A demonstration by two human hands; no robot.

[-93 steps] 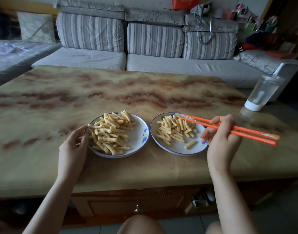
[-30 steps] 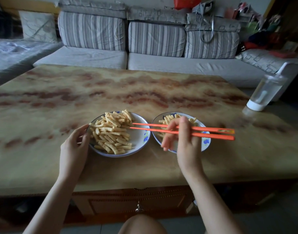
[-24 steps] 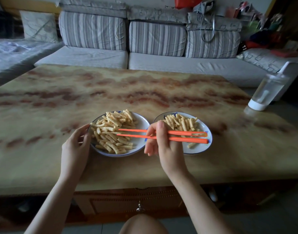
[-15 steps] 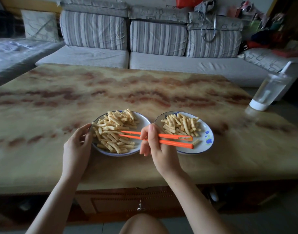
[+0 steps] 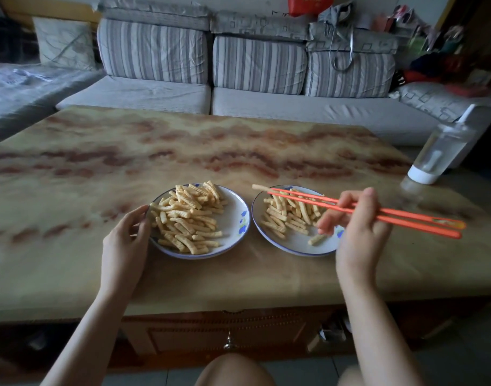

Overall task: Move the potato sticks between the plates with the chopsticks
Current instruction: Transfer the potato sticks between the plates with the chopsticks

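The right hand (image 5: 358,232) has its fingers curled round the orange chopsticks (image 5: 391,215), whose tips are pressed together on a single potato stick (image 5: 259,187), held in the air over the far left rim of the right plate (image 5: 297,242). The left hand (image 5: 124,240) holds the left plate (image 5: 234,218) at its left rim with thumb and curled fingers. Both plates sit just beside each other on the marbled table (image 5: 183,151), the left one carrying the bigger heap of potato sticks (image 5: 188,215) (a clear bottle (image 5: 439,154) stands at the far right edge).
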